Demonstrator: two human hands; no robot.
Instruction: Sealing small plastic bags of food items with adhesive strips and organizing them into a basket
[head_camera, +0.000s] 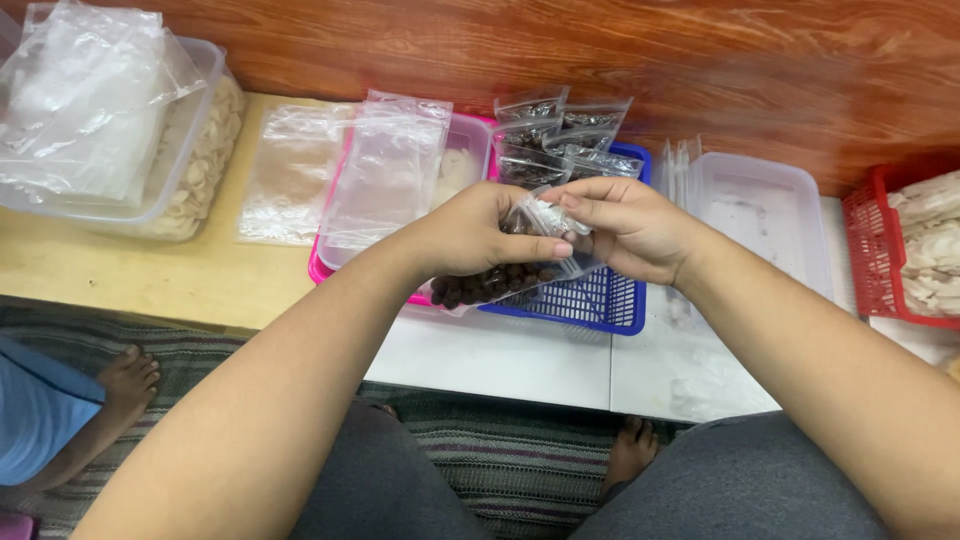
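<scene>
My left hand (470, 235) and my right hand (630, 228) meet over the low table, both pinching the top of a small clear plastic bag (500, 285) that holds dark brown round pieces. The bag hangs below my left palm, above the near edge of a blue mesh basket (600, 305). Several filled small bags (560, 135) stand at the back of that basket.
A pink tray (322, 272) with empty clear bags lies left of the basket. A clear tub (200, 150) of pale slices sits far left, an empty clear tub (770, 215) at right, a red basket (870, 250) far right. Another person's foot (130, 380) rests on the striped mat.
</scene>
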